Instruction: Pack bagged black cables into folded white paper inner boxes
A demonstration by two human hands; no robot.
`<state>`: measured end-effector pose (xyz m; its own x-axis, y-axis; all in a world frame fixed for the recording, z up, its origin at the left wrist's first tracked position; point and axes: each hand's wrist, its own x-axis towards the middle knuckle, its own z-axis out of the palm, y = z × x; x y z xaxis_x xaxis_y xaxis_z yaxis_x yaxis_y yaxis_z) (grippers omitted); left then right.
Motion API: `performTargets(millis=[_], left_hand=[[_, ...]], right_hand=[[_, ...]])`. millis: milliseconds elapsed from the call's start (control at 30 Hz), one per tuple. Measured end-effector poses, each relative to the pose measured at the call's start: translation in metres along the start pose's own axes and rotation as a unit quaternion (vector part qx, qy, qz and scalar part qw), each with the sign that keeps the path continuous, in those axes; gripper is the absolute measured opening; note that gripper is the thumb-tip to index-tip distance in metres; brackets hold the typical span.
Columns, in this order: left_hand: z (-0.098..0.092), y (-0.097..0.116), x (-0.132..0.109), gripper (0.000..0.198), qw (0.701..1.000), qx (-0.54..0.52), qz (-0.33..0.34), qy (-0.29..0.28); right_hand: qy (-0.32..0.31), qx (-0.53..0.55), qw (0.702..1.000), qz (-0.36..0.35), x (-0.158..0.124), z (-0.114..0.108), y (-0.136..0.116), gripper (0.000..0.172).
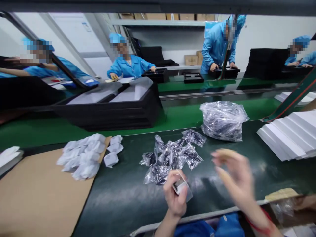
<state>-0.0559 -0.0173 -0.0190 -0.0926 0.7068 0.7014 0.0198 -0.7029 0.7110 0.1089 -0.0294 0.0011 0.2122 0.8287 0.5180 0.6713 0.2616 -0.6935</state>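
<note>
Over the near side of the dark green counter (118, 197), 2 hands are working apart. The left hand (174, 196) is pointing away from the body, its forearm slanting up from the bottom edge. Its grip is closing around a small pale, partly see-through piece (178, 186), with the fingers curling over the far side and the thumb pressing nearer. The piece is sitting just in front of a pile of clear bags (170, 156) with dark contents. The right hand (234, 174), blurred, is hanging to the right, fingers bending leftward, thumb and fingers standing apart. A red band (265, 222) is circling its wrist.
</note>
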Motion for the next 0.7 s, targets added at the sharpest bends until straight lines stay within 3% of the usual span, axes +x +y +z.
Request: performTargets(millis=[100,200,300,367,433,533,567,633,700], left_hand=[[0.007,0.004,-0.011,0.018,1.0,-0.02,-0.007,0.001],[0.01,0.01,-0.016,0.02,0.998,-0.054,-0.037,-0.008],[0.013,0.014,-0.015,0.019,0.996,-0.064,-0.058,-0.006],[0.017,0.014,-0.011,0.019,0.996,-0.062,-0.057,-0.01],[0.021,0.013,-0.006,0.019,0.997,-0.058,-0.049,-0.029],[0.029,0.012,0.003,0.019,0.996,-0.035,-0.034,-0.074],[0.032,0.012,0.005,0.02,0.996,-0.022,-0.026,-0.086],[0.035,0.013,0.01,0.022,0.995,0.0,0.002,-0.101],[0.038,0.014,0.012,0.027,0.994,0.007,0.03,-0.104]], right_hand=[[-0.072,-0.023,0.997,0.008,0.016,0.041,0.018,0.038],[-0.106,-0.053,0.992,0.036,0.022,0.075,0.039,0.033],[-0.106,-0.056,0.991,0.052,0.026,0.074,0.05,0.029],[-0.084,-0.045,0.994,0.052,0.033,0.048,0.046,0.029],[-0.058,-0.031,0.997,0.047,0.038,0.006,0.032,0.03],[0.002,-0.032,0.999,0.026,0.033,-0.067,-0.007,0.026],[0.051,-0.062,0.997,-0.01,0.026,-0.088,-0.022,0.024],[0.011,-0.148,0.982,-0.118,0.009,-0.117,-0.049,0.027],[-0.057,-0.204,0.955,-0.206,-0.007,-0.127,-0.068,0.034]])
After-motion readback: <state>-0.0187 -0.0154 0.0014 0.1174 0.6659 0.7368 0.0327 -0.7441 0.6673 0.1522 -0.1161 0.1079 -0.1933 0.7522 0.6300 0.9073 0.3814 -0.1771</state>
